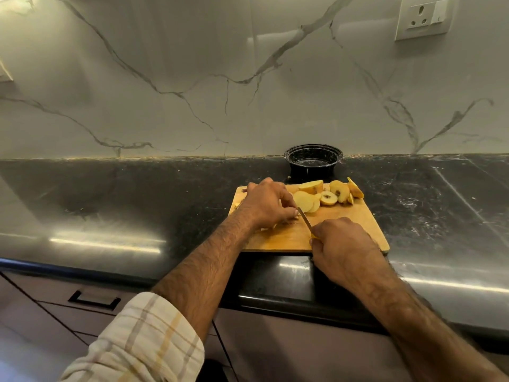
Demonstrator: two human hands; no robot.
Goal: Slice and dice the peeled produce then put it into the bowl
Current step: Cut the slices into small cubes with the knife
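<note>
A glossy black stone counter [137, 194] meets a white veined marble wall [192, 78]. On the wooden chopping board [352, 224], the left hand [265, 204] pinches a pale piece; the right hand [341, 244] grips a slim knife [305, 218]. Yellow peeled slices [325, 194] lie behind, near the round black bowl [313, 161], whose contents I cannot tell.

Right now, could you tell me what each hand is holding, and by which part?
The right hand holds the knife by its handle. The left hand pins a produce piece against the cutting board.

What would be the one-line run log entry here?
left hand holds piece | right hand grips knife | slices on board | bowl empty
</note>
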